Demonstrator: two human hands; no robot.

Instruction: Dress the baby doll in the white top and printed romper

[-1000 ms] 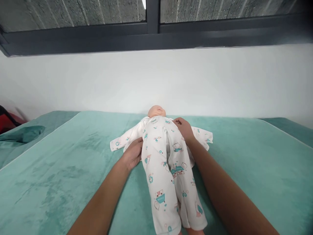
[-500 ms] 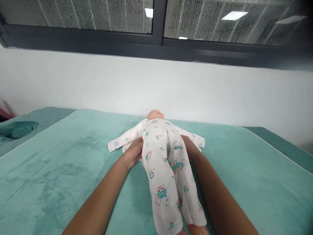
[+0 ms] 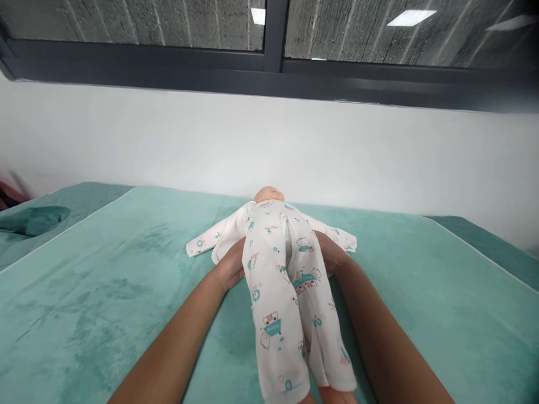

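Note:
A baby doll (image 3: pixel 269 194) in a white printed sleepsuit (image 3: pixel 286 292) lies on its back on a teal mat (image 3: pixel 105 280), head toward the wall, legs toward me. My left hand (image 3: pixel 231 265) grips the doll's trunk from the left side. My right hand (image 3: pixel 330 253) holds the trunk from the right, partly hidden behind the suit. The doll's body looks raised a little between both hands. The empty sleeves (image 3: pixel 202 241) spread out on the mat.
A white wall (image 3: pixel 269 146) rises just behind the mat, with a dark-framed window (image 3: pixel 273 62) above it. A dark teal cloth (image 3: pixel 33 220) lies at the far left beside something red at the frame edge.
My right hand slid down from the doll's chest to its side. Both hands now clasp the trunk, and the doll's legs have come closer to me.

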